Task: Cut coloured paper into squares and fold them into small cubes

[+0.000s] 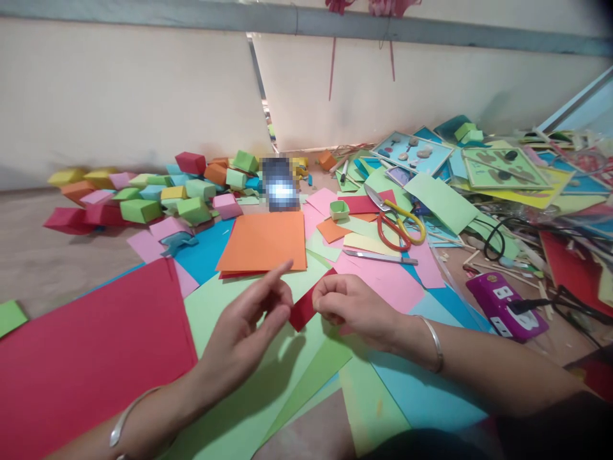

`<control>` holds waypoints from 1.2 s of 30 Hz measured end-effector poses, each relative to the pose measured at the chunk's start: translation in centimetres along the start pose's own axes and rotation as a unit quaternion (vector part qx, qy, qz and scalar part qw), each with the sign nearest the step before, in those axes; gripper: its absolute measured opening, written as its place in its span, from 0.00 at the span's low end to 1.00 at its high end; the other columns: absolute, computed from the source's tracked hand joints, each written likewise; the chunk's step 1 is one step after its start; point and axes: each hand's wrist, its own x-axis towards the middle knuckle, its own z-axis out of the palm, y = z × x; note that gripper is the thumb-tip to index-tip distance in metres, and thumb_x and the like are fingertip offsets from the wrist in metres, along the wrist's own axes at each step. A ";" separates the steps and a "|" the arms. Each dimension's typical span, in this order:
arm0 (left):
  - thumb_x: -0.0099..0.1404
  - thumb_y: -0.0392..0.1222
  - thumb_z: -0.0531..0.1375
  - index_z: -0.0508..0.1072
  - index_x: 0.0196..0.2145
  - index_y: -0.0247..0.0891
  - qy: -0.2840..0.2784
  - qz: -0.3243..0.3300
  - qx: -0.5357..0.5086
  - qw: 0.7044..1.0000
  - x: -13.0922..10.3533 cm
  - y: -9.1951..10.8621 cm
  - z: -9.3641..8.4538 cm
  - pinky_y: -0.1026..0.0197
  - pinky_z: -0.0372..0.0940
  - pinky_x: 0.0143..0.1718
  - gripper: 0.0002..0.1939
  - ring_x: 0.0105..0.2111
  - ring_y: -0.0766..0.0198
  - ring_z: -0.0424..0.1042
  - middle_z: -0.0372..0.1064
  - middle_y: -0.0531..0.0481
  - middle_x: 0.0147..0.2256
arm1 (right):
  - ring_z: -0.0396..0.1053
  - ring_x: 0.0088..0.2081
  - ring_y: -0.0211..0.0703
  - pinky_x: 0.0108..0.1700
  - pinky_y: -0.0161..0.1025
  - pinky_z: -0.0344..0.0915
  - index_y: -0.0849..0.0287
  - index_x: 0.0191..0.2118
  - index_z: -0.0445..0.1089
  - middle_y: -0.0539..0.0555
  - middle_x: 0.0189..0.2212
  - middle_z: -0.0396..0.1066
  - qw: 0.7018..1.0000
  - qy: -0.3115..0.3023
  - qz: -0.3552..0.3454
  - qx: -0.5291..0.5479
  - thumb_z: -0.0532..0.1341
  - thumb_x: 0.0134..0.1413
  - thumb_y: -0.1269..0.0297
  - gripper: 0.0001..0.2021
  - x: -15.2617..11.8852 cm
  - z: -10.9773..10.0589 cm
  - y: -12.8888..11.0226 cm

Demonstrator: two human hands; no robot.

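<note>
A small folded piece of red paper (305, 308) is between my two hands, above light green sheets. My right hand (357, 305) is closed, pinching the paper's right end between thumb and fingers. At the paper's left edge, thumb and curled fingers of my left hand (251, 322) come together on it, while the index finger points up and away. Just beyond my hands lies a stack of orange paper squares (265, 239). A large red sheet (96, 358) lies to the left of my left hand.
Folded paper boxes (138, 211) in many colours are piled at the back left. Scissors (400, 220), a craft knife (380, 257) and a small green paper box (340, 209) lie beyond my right hand. A purple power strip (507, 306) with a plugged cable is at right. A wall stands behind.
</note>
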 end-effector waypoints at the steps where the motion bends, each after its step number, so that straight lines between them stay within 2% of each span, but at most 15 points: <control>1: 0.68 0.43 0.56 0.72 0.49 0.42 0.050 -0.033 -0.004 0.998 0.4 0.0 -0.3 0.64 0.66 0.31 0.14 0.29 0.66 0.67 0.66 0.54 0.31 | 0.50 0.20 0.31 0.22 0.32 0.48 0.58 0.21 0.60 0.43 0.16 0.54 0.999 -0.018 -0.016 -0.043 0.55 0.48 0.72 0.08 -0.2 0.0 -0.1; 2: 0.66 0.46 0.58 0.74 0.39 0.41 0.091 -0.060 0.001 0.994 0.7 0.0 -0.5 0.64 0.65 0.29 0.09 0.28 0.66 0.66 0.65 0.54 0.28 | 0.49 0.21 0.31 0.23 0.32 0.47 0.57 0.19 0.56 0.43 0.16 0.52 0.993 -0.038 -0.050 -0.097 0.54 0.50 0.72 0.11 -0.5 0.0 -0.2; 4: 0.64 0.50 0.59 0.69 0.26 0.41 0.139 -0.089 0.026 0.986 1.2 -0.1 -0.8 0.64 0.62 0.26 0.13 0.25 0.65 0.62 0.63 0.55 0.23 | 0.51 0.22 0.32 0.25 0.33 0.50 0.57 0.18 0.53 0.44 0.18 0.53 0.959 -0.097 -0.157 -0.215 0.57 0.52 0.73 0.15 -1.1 0.0 -0.2; 6: 0.64 0.51 0.57 0.65 0.21 0.41 0.156 -0.094 0.053 0.982 1.5 -0.2 -1.0 0.64 0.58 0.24 0.18 0.23 0.66 0.59 0.59 0.55 0.20 | 0.59 0.28 0.33 0.29 0.32 0.55 0.58 0.23 0.61 0.46 0.24 0.64 0.895 -0.178 -0.277 -0.302 0.57 0.51 0.79 0.11 -1.6 -0.1 0.0; 8: 0.65 0.51 0.56 0.60 0.17 0.41 0.159 -0.090 0.070 0.981 1.5 -0.2 -1.1 0.63 0.54 0.22 0.22 0.21 0.66 0.55 0.55 0.56 0.18 | 0.66 0.35 0.35 0.35 0.32 0.59 0.59 0.34 0.70 0.51 0.34 0.73 0.832 -0.204 -0.372 -0.357 0.56 0.51 0.83 0.12 -1.7 -0.4 0.3; 9: 0.66 0.51 0.55 0.58 0.15 0.41 0.157 -0.088 0.075 0.981 1.5 -0.1 -1.1 0.63 0.52 0.21 0.24 0.20 0.67 0.53 0.53 0.56 0.17 | 0.68 0.36 0.36 0.36 0.33 0.59 0.59 0.37 0.71 0.51 0.35 0.74 0.812 -0.175 -0.401 -0.386 0.56 0.54 0.82 0.12 -1.6 -0.7 0.5; 11: 0.67 0.52 0.53 0.54 0.14 0.42 0.146 -0.080 0.087 0.982 1.4 0.1 -1.1 0.62 0.51 0.20 0.26 0.18 0.67 0.52 0.51 0.55 0.16 | 0.67 0.31 0.38 0.33 0.36 0.57 0.59 0.34 0.72 0.51 0.28 0.73 0.780 -0.054 -0.414 -0.466 0.60 0.61 0.70 0.04 -0.8 -1.5 0.8; 13: 0.67 0.51 0.53 0.56 0.14 0.42 0.144 -0.064 0.106 0.982 1.4 0.2 -1.0 0.62 0.54 0.21 0.25 0.19 0.66 0.56 0.54 0.55 0.16 | 0.65 0.29 0.41 0.32 0.39 0.54 0.60 0.30 0.72 0.54 0.26 0.72 0.730 0.047 -0.407 -0.548 0.62 0.62 0.58 0.12 0.3 -2.3 1.0; 16: 0.64 0.48 0.56 0.70 0.25 0.41 0.152 -0.035 0.143 0.977 1.6 -0.3 -0.6 0.63 0.62 0.25 0.12 0.23 0.65 0.63 0.66 0.54 0.23 | 0.63 0.34 0.43 0.34 0.40 0.52 0.61 0.39 0.73 0.58 0.36 0.75 0.641 0.099 -0.411 -0.641 0.60 0.63 0.67 0.05 2.0 -3.3 1.1; 18: 0.62 0.46 0.58 0.73 0.39 0.40 0.146 -0.025 0.162 0.976 1.7 -0.9 -0.4 0.62 0.66 0.27 0.10 0.26 0.65 0.67 0.71 0.52 0.31 | 0.60 0.33 0.43 0.35 0.41 0.51 0.61 0.36 0.73 0.56 0.33 0.74 0.600 0.106 -0.418 -0.674 0.57 0.63 0.75 0.08 2.7 -3.6 1.3; 21: 0.64 0.47 0.58 0.72 0.43 0.39 0.117 -0.023 0.161 0.980 1.8 -1.5 -0.2 0.59 0.69 0.31 0.13 0.30 0.63 0.72 0.73 0.47 0.38 | 0.56 0.32 0.42 0.35 0.41 0.51 0.60 0.27 0.69 0.53 0.27 0.70 0.574 0.123 -0.462 -0.665 0.54 0.65 0.76 0.15 2.9 -3.8 1.4; 26: 0.63 0.55 0.59 0.69 0.50 0.38 0.035 -0.056 0.040 0.997 1.3 -1.2 -0.2 0.53 0.72 0.41 0.23 0.43 0.54 0.75 0.75 0.41 0.46 | 0.57 0.32 0.42 0.35 0.41 0.52 0.59 0.27 0.68 0.53 0.29 0.72 0.548 0.180 -0.530 -0.622 0.51 0.67 0.76 0.17 2.1 -3.4 1.3; 29: 0.61 0.53 0.61 0.65 0.57 0.39 -0.028 -0.090 0.006 0.996 1.1 -0.9 0.0 0.54 0.72 0.39 0.29 0.40 0.55 0.76 0.77 0.44 0.41 | 0.60 0.33 0.42 0.35 0.41 0.53 0.60 0.27 0.69 0.54 0.33 0.74 0.534 0.169 -0.547 -0.622 0.52 0.66 0.76 0.16 1.8 -3.2 1.4; 32: 0.66 0.52 0.56 0.65 0.57 0.37 -0.010 -0.144 -0.018 0.989 1.2 -1.1 0.1 0.57 0.70 0.31 0.26 0.29 0.59 0.74 0.71 0.54 0.25 | 0.63 0.36 0.43 0.37 0.42 0.55 0.61 0.30 0.70 0.57 0.42 0.77 0.510 0.156 -0.570 -0.625 0.53 0.65 0.77 0.13 1.8 -3.1 1.5; 36: 0.67 0.52 0.54 0.64 0.59 0.35 0.037 -0.178 -0.077 0.980 1.9 -1.7 -0.2 0.58 0.68 0.31 0.27 0.28 0.60 0.73 0.67 0.56 0.24 | 0.64 0.39 0.45 0.38 0.42 0.57 0.63 0.37 0.72 0.59 0.48 0.76 0.530 0.157 -0.558 -0.620 0.51 0.65 0.77 0.12 2.0 -2.8 1.6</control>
